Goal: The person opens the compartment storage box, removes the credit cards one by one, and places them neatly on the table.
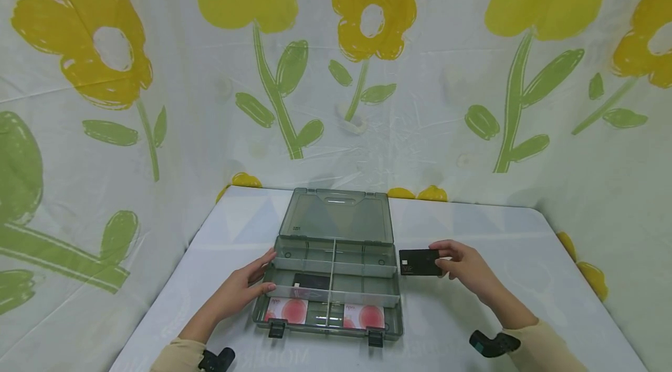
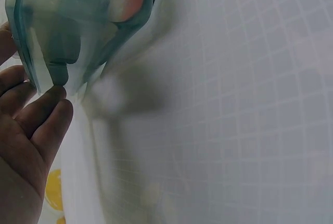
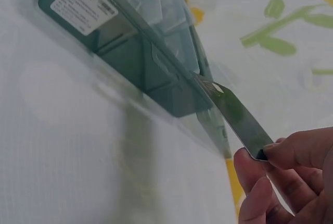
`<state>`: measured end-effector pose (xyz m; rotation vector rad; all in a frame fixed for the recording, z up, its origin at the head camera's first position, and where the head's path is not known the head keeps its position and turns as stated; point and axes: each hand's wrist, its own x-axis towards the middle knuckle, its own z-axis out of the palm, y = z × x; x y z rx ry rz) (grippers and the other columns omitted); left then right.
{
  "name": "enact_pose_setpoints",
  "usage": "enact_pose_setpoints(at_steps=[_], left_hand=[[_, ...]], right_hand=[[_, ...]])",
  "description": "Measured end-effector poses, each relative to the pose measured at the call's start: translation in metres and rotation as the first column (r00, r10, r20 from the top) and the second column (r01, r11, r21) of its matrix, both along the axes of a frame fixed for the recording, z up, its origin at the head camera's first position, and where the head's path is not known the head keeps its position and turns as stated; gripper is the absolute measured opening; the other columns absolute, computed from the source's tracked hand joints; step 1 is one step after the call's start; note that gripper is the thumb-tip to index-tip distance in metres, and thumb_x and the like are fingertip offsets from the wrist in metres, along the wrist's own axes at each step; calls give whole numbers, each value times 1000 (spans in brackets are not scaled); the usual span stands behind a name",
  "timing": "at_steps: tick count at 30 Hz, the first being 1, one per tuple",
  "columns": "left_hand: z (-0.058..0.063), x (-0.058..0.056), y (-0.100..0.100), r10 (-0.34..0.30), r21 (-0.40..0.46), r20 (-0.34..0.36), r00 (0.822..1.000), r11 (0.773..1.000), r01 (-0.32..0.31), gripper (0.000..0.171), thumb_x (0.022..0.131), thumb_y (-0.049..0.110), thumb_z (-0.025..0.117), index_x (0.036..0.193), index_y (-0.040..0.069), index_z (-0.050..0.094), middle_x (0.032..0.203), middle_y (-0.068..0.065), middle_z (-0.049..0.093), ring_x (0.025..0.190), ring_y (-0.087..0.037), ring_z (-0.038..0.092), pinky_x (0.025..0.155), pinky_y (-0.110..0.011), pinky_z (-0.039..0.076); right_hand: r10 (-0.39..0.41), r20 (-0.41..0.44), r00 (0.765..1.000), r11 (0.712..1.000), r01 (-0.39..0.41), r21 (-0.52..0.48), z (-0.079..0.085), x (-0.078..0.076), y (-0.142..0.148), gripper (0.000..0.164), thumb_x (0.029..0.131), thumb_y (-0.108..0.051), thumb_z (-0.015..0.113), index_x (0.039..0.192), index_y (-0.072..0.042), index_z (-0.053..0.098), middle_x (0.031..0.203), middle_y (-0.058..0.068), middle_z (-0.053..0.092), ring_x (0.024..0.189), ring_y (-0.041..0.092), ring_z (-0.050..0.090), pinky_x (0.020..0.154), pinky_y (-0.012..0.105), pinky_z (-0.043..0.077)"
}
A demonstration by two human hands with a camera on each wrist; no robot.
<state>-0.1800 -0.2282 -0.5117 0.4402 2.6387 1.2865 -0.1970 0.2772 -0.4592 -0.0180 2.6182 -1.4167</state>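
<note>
A grey see-through compartment box [image 1: 333,328] lies on the table with its lid [image 1: 338,217] swung back. My left hand [image 1: 238,287] rests against the box's left side, its fingertips at the rim; in the left wrist view, fingers [image 2: 49,112] touch the wall. Just off the box's right side, my right hand [image 1: 467,267] pinches a black card [image 1: 417,263] marked VIP by its right end, between thumb and fingers. Another black card [image 1: 313,282] lies in the middle left compartment. White cards with pink circles lie in the front left [image 1: 287,309] and front right [image 1: 363,316] compartments.
Dividers [image 1: 332,270] split the box into several compartments. Two dark latches [image 1: 276,328] hang at its front edge. The white table [image 1: 446,325] meets a flower-printed sheet [image 1: 420,98] at the back and sides. Dark straps with devices sit on both wrists.
</note>
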Motion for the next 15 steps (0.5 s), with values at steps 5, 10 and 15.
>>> enact_pose_setpoints(at_steps=[5, 10, 15], left_hand=[[1, 1, 1, 4, -4, 3, 1000, 1000, -4, 77, 95, 33, 72, 159, 10, 36, 166, -13, 27, 138, -44, 46, 112, -53, 42], [1, 0, 1, 6, -7, 5, 1000, 1000, -6, 77, 95, 33, 72, 159, 10, 35, 166, -13, 27, 138, -44, 46, 112, -52, 43], [1, 0, 1, 11, -1, 7, 1000, 1000, -11, 78, 95, 32, 73, 159, 10, 36, 165, -13, 27, 138, -44, 46, 112, -52, 43]], right_hand=[[-19, -6, 1000, 1000, 19, 14, -4, -3, 10, 37, 96, -7, 65, 133, -2, 62, 116, 16, 66, 80, 22, 65, 68, 36, 56], [-39, 5, 999, 999, 38, 14, -12, -6, 19, 39, 96, -6, 64, 134, 1, 60, 116, 18, 66, 81, 22, 65, 65, 35, 54], [-60, 24, 998, 998, 59, 31, -18, -9, 23, 37, 97, -5, 62, 133, 2, 60, 115, 19, 65, 82, 22, 64, 65, 32, 52]])
